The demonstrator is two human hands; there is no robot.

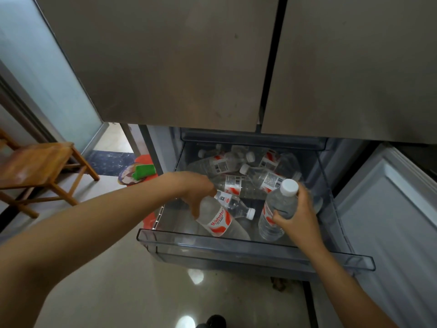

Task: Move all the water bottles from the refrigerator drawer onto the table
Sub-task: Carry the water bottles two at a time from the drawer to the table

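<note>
My left hand grips one bottle, my right hand another, both over the drawer. Several bottles lie inside; most work remains, I judge.

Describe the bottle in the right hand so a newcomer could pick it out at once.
Find the clear drawer pulled out under the steel doors. At its front right, the right hand holds a water bottle. Unlike the others, it stands nearly upright, white cap up.

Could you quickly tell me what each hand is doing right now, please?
Left hand: closed on a bottle lying in the drawer.
Right hand: closed on an upright bottle.
</note>
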